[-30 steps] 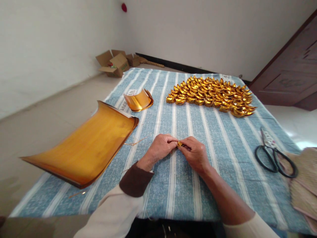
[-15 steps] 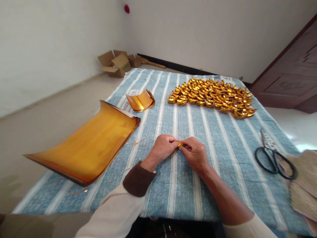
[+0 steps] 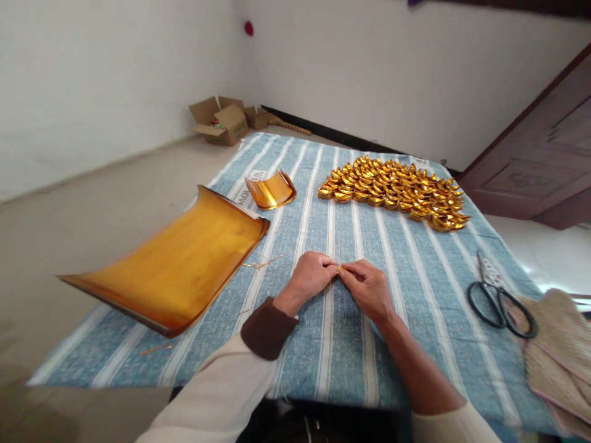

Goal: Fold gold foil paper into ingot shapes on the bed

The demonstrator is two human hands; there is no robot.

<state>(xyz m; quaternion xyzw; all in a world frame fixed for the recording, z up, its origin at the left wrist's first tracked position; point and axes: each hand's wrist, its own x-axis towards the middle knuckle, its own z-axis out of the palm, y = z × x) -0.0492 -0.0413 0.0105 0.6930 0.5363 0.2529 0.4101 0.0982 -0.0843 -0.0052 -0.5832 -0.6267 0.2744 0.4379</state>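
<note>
The striped cloth (image 3: 415,295) serves as the reference surface. At its left edge lies a large stack of gold sheets (image 3: 184,264), curled upward at the near and far ends, partly overhanging the cloth onto the floor. Just beyond the stack's far corner sits a small curled gold sheet (image 3: 271,189). A thin gold strip (image 3: 262,264) lies on the cloth between the stack and the hands.

At the middle of the cloth, near its front edge, the left hand (image 3: 311,277) and right hand (image 3: 367,288) meet fingertip to fingertip. Both are closed in a pinch on a small gold piece (image 3: 339,269) held between them, just above the cloth. Only a small glint of shiny gold foil shows; the fingers hide most of it. Its shape, long axis and heading cannot be determined.

Toward the far side of the cloth, right of centre, a dense pile of folded gold pieces (image 3: 397,191) is laid out. At the cloth's right edge rest black-handled scissors (image 3: 498,298), blades pointing away, beside woven mats (image 3: 561,351).
</note>
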